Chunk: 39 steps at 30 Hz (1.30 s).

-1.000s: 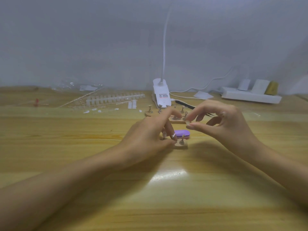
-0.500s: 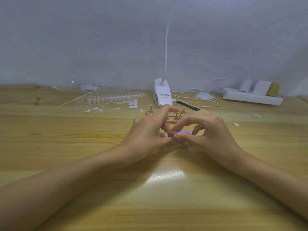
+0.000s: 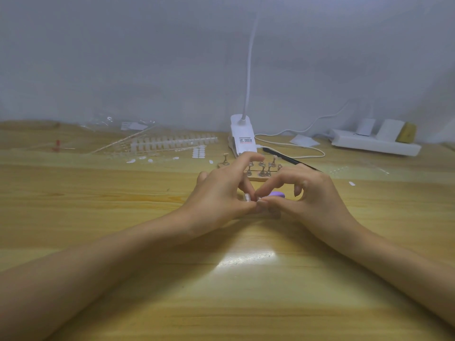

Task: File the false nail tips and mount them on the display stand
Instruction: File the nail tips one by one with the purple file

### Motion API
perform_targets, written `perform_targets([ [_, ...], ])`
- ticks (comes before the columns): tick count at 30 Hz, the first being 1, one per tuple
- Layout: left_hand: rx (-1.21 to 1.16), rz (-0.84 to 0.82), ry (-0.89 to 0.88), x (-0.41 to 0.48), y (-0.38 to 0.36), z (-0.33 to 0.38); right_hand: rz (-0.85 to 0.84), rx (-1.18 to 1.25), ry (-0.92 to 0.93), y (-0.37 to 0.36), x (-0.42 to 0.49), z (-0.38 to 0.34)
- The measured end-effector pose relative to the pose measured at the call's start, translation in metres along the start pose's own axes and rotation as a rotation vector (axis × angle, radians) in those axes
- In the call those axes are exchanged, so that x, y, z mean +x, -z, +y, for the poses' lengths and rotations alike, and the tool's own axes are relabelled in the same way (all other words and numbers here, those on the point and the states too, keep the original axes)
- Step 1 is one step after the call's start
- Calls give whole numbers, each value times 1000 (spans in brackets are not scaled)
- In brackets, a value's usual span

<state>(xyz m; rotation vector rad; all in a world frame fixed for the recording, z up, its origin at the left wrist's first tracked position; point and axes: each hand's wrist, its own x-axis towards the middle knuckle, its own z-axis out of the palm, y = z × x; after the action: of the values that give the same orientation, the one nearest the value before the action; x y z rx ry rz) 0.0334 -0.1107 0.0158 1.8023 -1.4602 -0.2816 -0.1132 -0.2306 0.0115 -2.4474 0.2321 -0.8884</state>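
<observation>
On the near part of the wooden surface a patch of glare is seen, and both forearms are laid across it toward the middle. There the left hand and the right hand are brought together, fingertip to fingertip.

The grip of the left hand is closed. A small pale piece, apparently a false nail tip, is pinched between its thumb and curled fingers. The long axis of the piece seems to stand nearly upright. Which end is the pointed one cannot be told, because the view is soft here.

The thumb and forefinger of the right hand are pressed into a pinch at the same spot. It cannot be told if anything is held between them.

Just behind the right thumb a purple file is partly seen, with its long axis running left to right.

Farther back the display stand is placed. It is a wooden base, also lying left to right, with small metal pegs standing upright on it.

Beyond it, loose tips and strips of nail tips are found on the left. A white clip lamp is in the centre, with a black pen pointing obliquely beside it. A power strip is at the far right by the wall.
</observation>
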Motion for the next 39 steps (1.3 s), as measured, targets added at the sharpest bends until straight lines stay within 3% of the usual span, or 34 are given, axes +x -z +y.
perform_targets([
  [9,-39,-10,28,2,1,-1,-24,24,-85,-4,-1,-1],
  [14,-20,-11,22,0,0,0,-57,316,-206,-2,3,0],
  [28,-10,7,-9,-2,-1,0,-135,433,-332,-5,11,4],
  [32,11,14,-18,-2,-1,1,-106,459,-337,-8,8,3],
  [36,79,22,-57,-2,-2,1,30,565,-317,-1,8,2],
  [39,157,44,-93,0,-2,-2,89,253,-153,18,17,15],
])
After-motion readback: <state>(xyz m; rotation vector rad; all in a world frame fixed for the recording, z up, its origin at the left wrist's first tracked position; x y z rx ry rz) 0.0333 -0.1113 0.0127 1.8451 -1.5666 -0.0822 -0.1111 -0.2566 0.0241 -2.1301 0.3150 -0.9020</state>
